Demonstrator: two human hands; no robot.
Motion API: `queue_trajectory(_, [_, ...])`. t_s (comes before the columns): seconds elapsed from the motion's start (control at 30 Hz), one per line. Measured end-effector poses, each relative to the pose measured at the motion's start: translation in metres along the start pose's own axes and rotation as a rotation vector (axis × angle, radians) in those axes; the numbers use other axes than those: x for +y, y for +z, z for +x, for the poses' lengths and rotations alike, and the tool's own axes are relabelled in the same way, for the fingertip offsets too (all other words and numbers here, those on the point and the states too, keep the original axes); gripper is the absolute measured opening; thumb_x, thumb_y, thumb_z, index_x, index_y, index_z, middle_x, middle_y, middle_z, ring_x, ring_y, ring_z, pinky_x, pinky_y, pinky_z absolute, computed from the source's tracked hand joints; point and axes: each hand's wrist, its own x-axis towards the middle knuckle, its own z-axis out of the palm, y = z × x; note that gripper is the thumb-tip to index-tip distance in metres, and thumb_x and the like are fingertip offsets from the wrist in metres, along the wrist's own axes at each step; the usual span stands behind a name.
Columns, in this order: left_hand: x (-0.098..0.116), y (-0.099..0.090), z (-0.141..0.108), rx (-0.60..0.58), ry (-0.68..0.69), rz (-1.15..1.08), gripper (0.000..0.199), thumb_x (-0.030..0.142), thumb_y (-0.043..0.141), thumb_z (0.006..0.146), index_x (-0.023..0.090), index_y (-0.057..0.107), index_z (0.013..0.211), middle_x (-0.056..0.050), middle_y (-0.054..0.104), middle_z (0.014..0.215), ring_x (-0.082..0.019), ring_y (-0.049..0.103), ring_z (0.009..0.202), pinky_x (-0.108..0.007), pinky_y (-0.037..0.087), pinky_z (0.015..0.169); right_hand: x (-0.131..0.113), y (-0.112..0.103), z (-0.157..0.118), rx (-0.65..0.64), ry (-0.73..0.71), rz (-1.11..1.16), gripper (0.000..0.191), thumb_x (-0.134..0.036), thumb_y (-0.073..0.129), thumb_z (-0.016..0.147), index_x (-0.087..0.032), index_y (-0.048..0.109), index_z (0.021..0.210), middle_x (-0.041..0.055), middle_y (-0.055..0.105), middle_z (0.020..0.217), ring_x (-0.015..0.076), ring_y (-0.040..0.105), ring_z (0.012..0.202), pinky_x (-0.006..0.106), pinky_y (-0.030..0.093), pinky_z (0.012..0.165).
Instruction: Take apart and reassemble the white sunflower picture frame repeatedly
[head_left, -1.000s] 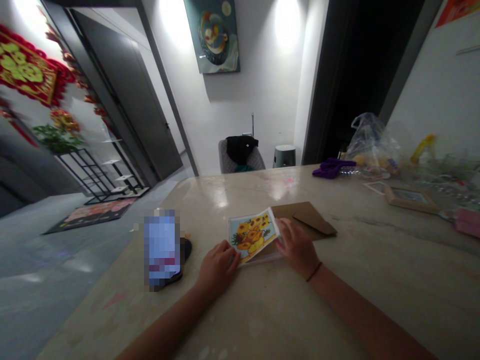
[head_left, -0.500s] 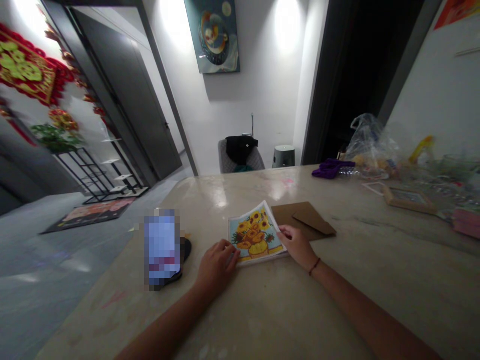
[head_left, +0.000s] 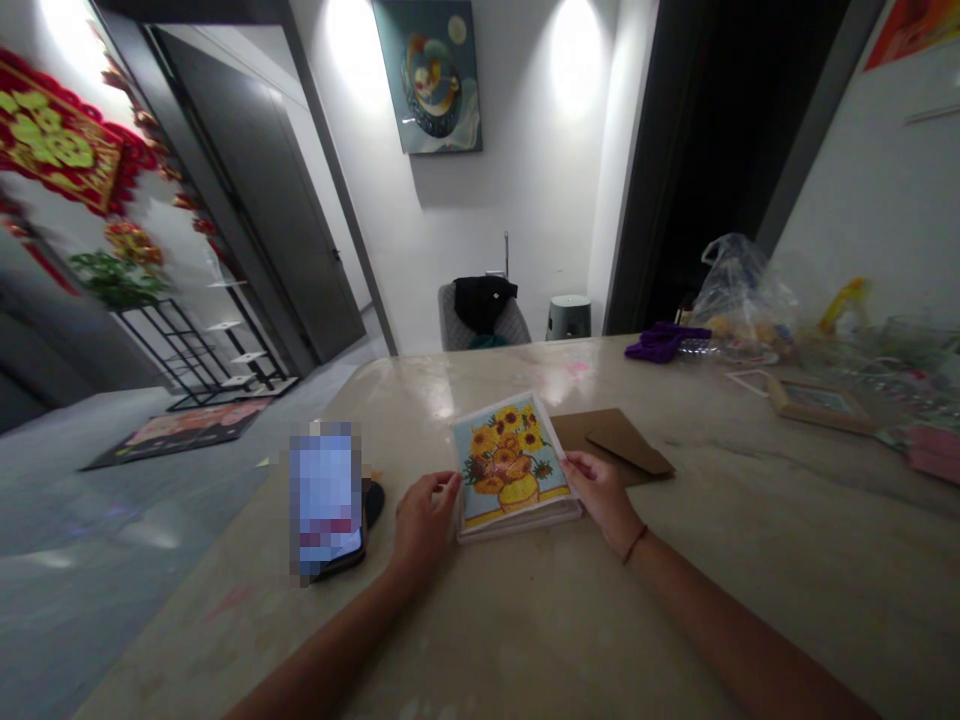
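Observation:
A sunflower picture [head_left: 510, 450] with a white border lies slightly tilted over a clear, shallow frame or case [head_left: 517, 524] whose near edge shows beneath it. My left hand [head_left: 426, 515] is at the picture's left edge, its bent fingers closed on that side. On the opposite side, my right hand [head_left: 600, 495] pinches the right edge between thumb and fingers. Partly behind the picture and my right hand lies a brown paper envelope [head_left: 630, 445] with a pointed flap.
A phone [head_left: 330, 500], its screen blurred out, stands on a dark stand at the left. Toward the far right of the table [head_left: 540, 630] are a purple cloth [head_left: 664, 340], a clear plastic bag [head_left: 739, 300] and a wooden frame [head_left: 817, 403]. A chair [head_left: 487, 315] stands beyond.
My left hand has moved back from the lower left corner to the left edge. The picture has shifted slightly and flattened toward me, showing more of the case below. My right hand keeps its hold.

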Motion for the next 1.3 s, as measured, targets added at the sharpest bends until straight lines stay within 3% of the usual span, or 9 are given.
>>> queue_trajectory(0.17, [0.006, 0.005, -0.003, -0.022, 0.008, -0.023, 0.044, 0.055, 0.039, 0.078, 0.017, 0.06, 0.07, -0.003, 0.062, 0.07, -0.018, 0.055, 0.067, -0.028, 0.041, 0.06, -0.001, 0.005, -0.003, 0.013, -0.044, 0.04, 0.04, -0.051, 0.061, 0.066, -0.015, 0.063, 0.082, 0.0058, 0.068, 0.072, 0.0198, 0.063, 0.071, 0.033, 0.051, 0.066])
queue_trajectory(0.27, [0.008, 0.01, -0.005, -0.054, 0.037, -0.156, 0.042, 0.053, 0.041, 0.078, 0.016, 0.061, 0.069, -0.003, 0.062, 0.067, -0.018, 0.055, 0.066, -0.026, 0.041, 0.058, -0.004, 0.007, -0.008, 0.081, -0.158, -0.108, 0.041, -0.047, 0.055, 0.074, -0.014, 0.059, 0.099, 0.0075, 0.066, 0.082, 0.0189, 0.061, 0.072, 0.035, 0.05, 0.068])
queue_trajectory(0.4, [0.011, 0.013, -0.006, -0.015, 0.009, -0.319, 0.038, 0.05, 0.045, 0.077, 0.016, 0.061, 0.071, -0.002, 0.063, 0.069, -0.017, 0.055, 0.066, -0.024, 0.041, 0.057, -0.013, 0.011, -0.022, 0.257, -0.603, -0.584, 0.039, -0.035, 0.052, 0.08, -0.015, 0.052, 0.113, 0.0121, 0.058, 0.1, 0.0203, 0.055, 0.085, 0.038, 0.047, 0.075])
queue_trajectory(0.53, [0.016, 0.012, -0.01, -0.007, -0.025, -0.419, 0.04, 0.053, 0.045, 0.077, 0.016, 0.058, 0.072, -0.002, 0.062, 0.069, -0.016, 0.054, 0.065, -0.023, 0.041, 0.056, -0.021, 0.023, -0.04, 0.038, -1.107, -1.033, 0.026, -0.022, 0.052, 0.082, -0.016, 0.056, 0.108, 0.0072, 0.059, 0.083, 0.0179, 0.053, 0.077, 0.032, 0.044, 0.069])
queue_trajectory(0.63, [0.023, 0.011, -0.016, 0.006, -0.033, -0.439, 0.041, 0.055, 0.045, 0.075, 0.016, 0.055, 0.067, 0.0, 0.056, 0.062, -0.014, 0.05, 0.059, -0.022, 0.039, 0.052, -0.024, 0.03, -0.046, -0.01, -1.334, -1.23, 0.021, -0.012, 0.048, 0.084, -0.014, 0.059, 0.101, 0.0036, 0.058, 0.071, 0.015, 0.049, 0.064, 0.031, 0.039, 0.06])
queue_trajectory(0.8, [0.027, 0.013, -0.025, 0.019, 0.035, -0.38, 0.041, 0.054, 0.042, 0.078, 0.017, 0.049, 0.061, 0.002, 0.049, 0.056, -0.012, 0.044, 0.055, -0.021, 0.037, 0.05, -0.027, 0.027, -0.044, 0.054, -1.38, -1.357, 0.021, -0.011, 0.043, 0.086, -0.015, 0.062, 0.093, 0.0058, 0.065, 0.079, 0.0163, 0.05, 0.067, 0.033, 0.037, 0.062])
queue_trajectory(1.0, [0.019, 0.017, -0.027, 0.091, 0.252, -0.169, 0.035, 0.045, 0.042, 0.082, 0.018, 0.048, 0.059, -0.001, 0.051, 0.061, -0.014, 0.047, 0.061, -0.026, 0.041, 0.059, -0.028, 0.017, -0.039, 0.101, -1.344, -1.344, 0.021, -0.01, 0.044, 0.086, -0.015, 0.063, 0.094, 0.0059, 0.068, 0.086, 0.0166, 0.052, 0.07, 0.033, 0.037, 0.063])
queue_trajectory(1.2, [0.023, 0.009, -0.031, 0.013, 0.451, -0.159, 0.038, 0.044, 0.034, 0.086, 0.019, 0.059, 0.072, -0.007, 0.061, 0.076, -0.019, 0.053, 0.076, -0.033, 0.043, 0.073, -0.029, 0.007, -0.032, 0.066, -1.304, -1.219, 0.021, -0.011, 0.044, 0.086, -0.015, 0.063, 0.095, 0.006, 0.069, 0.086, 0.0149, 0.057, 0.074, 0.03, 0.04, 0.067])
queue_trajectory(1.3, [0.023, 0.008, -0.03, -0.043, 0.437, -0.214, 0.046, 0.043, 0.025, 0.089, 0.019, 0.061, 0.071, -0.006, 0.063, 0.076, -0.019, 0.055, 0.077, -0.034, 0.041, 0.078, -0.027, 0.002, -0.027, 0.074, -1.292, -1.184, 0.021, -0.01, 0.045, 0.085, -0.014, 0.063, 0.095, 0.006, 0.069, 0.085, 0.015, 0.059, 0.075, 0.029, 0.041, 0.069])
